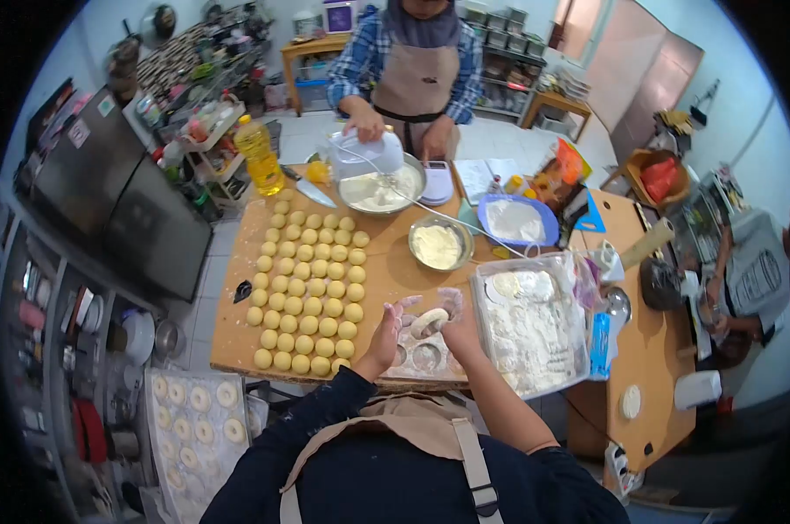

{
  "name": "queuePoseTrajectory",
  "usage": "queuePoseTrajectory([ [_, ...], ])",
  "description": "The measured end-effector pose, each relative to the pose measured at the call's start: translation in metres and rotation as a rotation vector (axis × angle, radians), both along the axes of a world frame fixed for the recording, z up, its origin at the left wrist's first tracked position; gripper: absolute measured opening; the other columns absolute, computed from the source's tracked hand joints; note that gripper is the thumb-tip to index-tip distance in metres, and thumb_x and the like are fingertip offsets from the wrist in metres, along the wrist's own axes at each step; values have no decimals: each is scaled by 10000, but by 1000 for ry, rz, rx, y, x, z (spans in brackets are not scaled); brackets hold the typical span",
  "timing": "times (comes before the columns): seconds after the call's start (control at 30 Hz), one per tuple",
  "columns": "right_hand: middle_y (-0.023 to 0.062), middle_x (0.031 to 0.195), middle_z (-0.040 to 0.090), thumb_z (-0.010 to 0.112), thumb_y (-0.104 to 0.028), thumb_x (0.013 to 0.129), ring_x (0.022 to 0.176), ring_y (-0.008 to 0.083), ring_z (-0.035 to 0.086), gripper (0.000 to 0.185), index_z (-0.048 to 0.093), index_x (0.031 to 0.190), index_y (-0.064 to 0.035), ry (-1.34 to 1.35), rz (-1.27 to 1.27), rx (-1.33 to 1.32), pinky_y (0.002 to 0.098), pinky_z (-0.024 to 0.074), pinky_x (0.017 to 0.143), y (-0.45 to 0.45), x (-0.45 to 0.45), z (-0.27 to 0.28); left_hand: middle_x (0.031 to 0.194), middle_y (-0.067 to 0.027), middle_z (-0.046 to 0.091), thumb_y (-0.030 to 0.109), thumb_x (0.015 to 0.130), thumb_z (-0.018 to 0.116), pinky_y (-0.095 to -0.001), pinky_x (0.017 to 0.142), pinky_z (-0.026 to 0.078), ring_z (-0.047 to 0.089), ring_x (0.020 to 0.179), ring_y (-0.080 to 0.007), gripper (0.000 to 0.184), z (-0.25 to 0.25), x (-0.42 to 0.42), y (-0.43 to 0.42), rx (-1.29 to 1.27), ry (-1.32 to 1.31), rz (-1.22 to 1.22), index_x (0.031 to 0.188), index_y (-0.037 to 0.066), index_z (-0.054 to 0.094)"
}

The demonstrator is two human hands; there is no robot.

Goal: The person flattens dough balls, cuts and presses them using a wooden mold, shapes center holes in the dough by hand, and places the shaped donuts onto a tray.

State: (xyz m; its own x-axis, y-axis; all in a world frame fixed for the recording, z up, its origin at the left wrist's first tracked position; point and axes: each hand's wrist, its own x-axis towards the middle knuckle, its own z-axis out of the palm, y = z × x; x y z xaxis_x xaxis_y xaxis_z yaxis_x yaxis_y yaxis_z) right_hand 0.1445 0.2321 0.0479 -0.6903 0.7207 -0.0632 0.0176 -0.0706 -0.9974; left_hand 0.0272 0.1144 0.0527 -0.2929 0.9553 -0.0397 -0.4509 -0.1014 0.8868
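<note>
A pale doughnut ring of raw dough [427, 323] is held up between my hands at the table's front edge. My right hand [454, 316], dusted with flour, supports the ring at its fingers; the exact grip is partly hidden. My left hand [390, 329] is just left of the ring, its floury fingers stretched out and apart. Beneath my hands lies a floured board [447, 370] with round ring shapes on it. Rows of yellow dough balls [312, 306] cover the table to the left. To the right stands a clear tub of flour [528, 327].
Across the table a person [417, 70] holds a white hand mixer [365, 153] over a metal bowl [419, 194]. A knife [312, 189] and oil bottle [258, 157] stand far left. A tray of dough rings [197, 437] is lower left. Another person [755, 271] works at right.
</note>
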Motion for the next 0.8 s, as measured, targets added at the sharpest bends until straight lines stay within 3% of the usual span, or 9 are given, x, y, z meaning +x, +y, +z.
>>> queuePoseTrajectory([
  [0.1,163,1031,610,596,100,741,910,231,621,487,430,1189,10,-90,227,-243,308,505,788,3,-9,-2,1079,-184,602,676,924,199,-356,923,455,589,1026,-232,814,-16,-2,2,-130,-256,178,1308,-16,388],
  [0.2,158,1020,611,637,60,745,892,236,623,464,436,1159,3,133,314,-625,307,521,785,1,-27,-13,1089,-180,599,630,948,236,-350,881,485,603,1000,-223,743,-19,0,-7,-199,-398,368,1255,-21,421],
  [0.23,155,1029,602,650,10,773,892,241,621,430,438,1146,-16,164,371,-643,305,533,789,-5,-32,-7,1039,-158,602,594,956,313,-325,812,508,623,913,-208,661,-26,1,-10,-153,-471,457,1181,-13,449],
  [0.33,98,981,591,649,-105,831,895,222,611,383,461,1162,-60,171,488,-736,326,505,803,-22,-55,-11,993,-128,610,584,954,345,-326,797,514,622,903,-198,621,-39,1,-25,-66,-527,672,1118,3,493],
  [0.43,65,1032,569,609,-235,900,914,169,573,288,506,1117,-76,-116,514,-317,290,481,797,-56,-88,-9,914,-90,614,580,954,353,-315,707,510,609,827,-170,573,-30,-7,-52,-127,-509,882,1022,40,531],
  [0.53,32,1016,558,568,-328,931,917,141,550,297,527,1097,-84,-191,815,-143,294,458,802,-97,-112,18,897,-77,617,572,952,378,-301,642,489,590,765,-153,537,-24,-11,-99,-216,-486,1073,979,61,539],
  [0.6,45,1004,552,545,-328,945,910,141,542,311,527,1122,-73,-123,835,-211,297,464,775,-133,-130,27,888,-72,613,575,950,380,-297,653,482,582,761,-159,534,-16,-10,-123,-157,-527,1260,982,65,537],
  [0.73,45,975,554,545,-311,945,794,129,564,272,513,1078,-76,-48,845,-376,258,481,579,-217,-150,38,846,-94,594,574,944,397,-314,707,498,608,771,-181,541,7,-21,-174,308,-723,1586,979,54,541],
  [0.8,58,992,556,557,-293,937,783,135,571,268,514,1089,-76,-165,994,-327,257,478,555,-249,-167,31,875,-87,604,582,941,393,-315,677,491,602,767,-180,540,-1,-29,-223,56,-582,1525,1003,65,538],
])
